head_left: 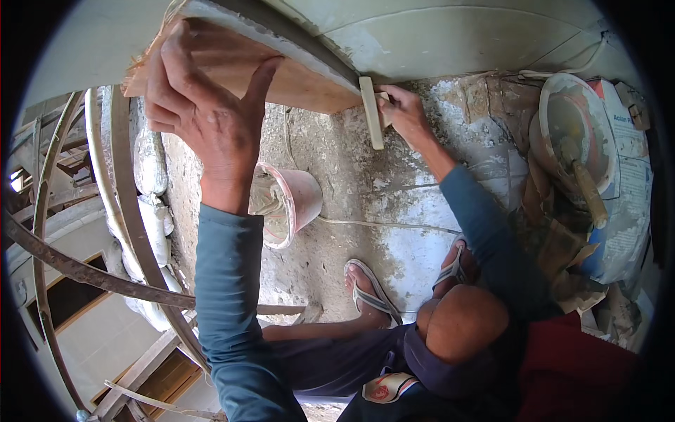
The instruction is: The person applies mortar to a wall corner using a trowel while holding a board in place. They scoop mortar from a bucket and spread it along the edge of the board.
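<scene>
Closest in, the person's knees are bent in dark shorts, bare feet in grey-strapped sandals (371, 292) planted on a rough, pitted concrete slab (351, 176) blotched with pale dried plaster. Both arms wear long teal sleeves. The left hand (204, 105) is raised and spread flat, fingers together and thumb splayed, pressing against the underside of a plywood board (302, 81); it grips nothing, only bears on the smooth brown face. The board has a frayed, splintery edge at its left end and a thick whitish layer along its upper side.

The right hand (402, 112) reaches out to the board's far end and is closed around a short, flat wooden batten (370, 112), pale and dusty, held upright against the board's edge where it meets the cream-coloured wall (457, 35).

Between the arms, on the slab, a plaster-crusted pink bucket (292, 204) lies tipped on its side, a thin cord running past it. Off to the right sit a round pan (573, 133) caked in white with a wooden-handled tool in it, and crumpled paper sacks (622, 211). At the left, bent rusty steel bars (105, 211) curve past the slab's edge, tiled floor far below.
</scene>
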Demonstrator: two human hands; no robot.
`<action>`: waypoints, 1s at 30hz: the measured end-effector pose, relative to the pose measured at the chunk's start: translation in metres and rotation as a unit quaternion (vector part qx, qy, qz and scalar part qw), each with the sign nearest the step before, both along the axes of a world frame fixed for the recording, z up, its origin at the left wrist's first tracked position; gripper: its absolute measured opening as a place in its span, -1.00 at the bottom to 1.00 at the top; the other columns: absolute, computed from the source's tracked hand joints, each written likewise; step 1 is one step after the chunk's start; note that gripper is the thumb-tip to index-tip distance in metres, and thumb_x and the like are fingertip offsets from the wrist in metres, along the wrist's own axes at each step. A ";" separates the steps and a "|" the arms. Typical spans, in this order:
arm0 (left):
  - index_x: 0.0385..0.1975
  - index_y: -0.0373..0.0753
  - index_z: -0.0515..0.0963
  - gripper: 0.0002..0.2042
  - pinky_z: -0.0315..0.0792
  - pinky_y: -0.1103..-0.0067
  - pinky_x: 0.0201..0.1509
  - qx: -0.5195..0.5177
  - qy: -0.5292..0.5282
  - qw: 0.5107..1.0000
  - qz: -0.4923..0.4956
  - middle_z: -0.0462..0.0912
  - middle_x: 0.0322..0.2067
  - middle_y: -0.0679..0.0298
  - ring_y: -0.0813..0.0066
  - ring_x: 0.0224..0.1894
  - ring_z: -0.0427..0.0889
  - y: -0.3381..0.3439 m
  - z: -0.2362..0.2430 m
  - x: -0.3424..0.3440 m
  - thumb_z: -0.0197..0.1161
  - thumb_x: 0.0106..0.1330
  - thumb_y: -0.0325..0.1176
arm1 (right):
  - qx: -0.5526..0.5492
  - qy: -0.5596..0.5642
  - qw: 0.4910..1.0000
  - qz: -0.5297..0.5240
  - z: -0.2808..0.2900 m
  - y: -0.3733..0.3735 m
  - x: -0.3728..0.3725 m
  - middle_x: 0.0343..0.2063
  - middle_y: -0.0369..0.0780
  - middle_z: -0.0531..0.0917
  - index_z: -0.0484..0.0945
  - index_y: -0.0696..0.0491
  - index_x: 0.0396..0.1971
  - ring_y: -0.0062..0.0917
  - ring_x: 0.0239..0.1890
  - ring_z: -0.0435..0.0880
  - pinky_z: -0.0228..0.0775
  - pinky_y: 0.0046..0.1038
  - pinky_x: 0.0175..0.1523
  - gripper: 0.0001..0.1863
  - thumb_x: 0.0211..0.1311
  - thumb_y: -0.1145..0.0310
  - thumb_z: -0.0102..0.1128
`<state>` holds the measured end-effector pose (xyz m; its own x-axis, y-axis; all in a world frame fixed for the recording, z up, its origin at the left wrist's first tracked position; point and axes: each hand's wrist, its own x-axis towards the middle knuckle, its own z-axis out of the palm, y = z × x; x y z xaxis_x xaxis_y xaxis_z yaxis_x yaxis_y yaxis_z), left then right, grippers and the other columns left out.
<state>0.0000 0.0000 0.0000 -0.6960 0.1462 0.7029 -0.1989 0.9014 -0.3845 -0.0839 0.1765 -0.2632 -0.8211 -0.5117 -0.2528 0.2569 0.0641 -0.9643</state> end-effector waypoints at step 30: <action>0.37 -0.31 0.09 0.11 0.00 0.21 0.19 0.022 0.013 0.999 -0.022 0.25 0.22 0.00 0.09 0.22 0.21 0.012 -0.003 -0.010 0.63 -0.12 0.08 | -0.332 -0.067 0.939 -0.053 0.135 0.082 -0.024 -0.09 -0.09 0.68 0.48 0.32 0.14 -0.50 -0.10 0.68 0.55 -0.48 0.04 -0.52 0.17 0.65 -0.02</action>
<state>-0.0096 0.0116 -0.0026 -0.6709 0.1454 0.7272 -0.1675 0.9256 -0.3395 -0.1078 0.2583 -0.1286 -0.8602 -0.5098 -0.0112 0.3492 -0.5730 -0.7414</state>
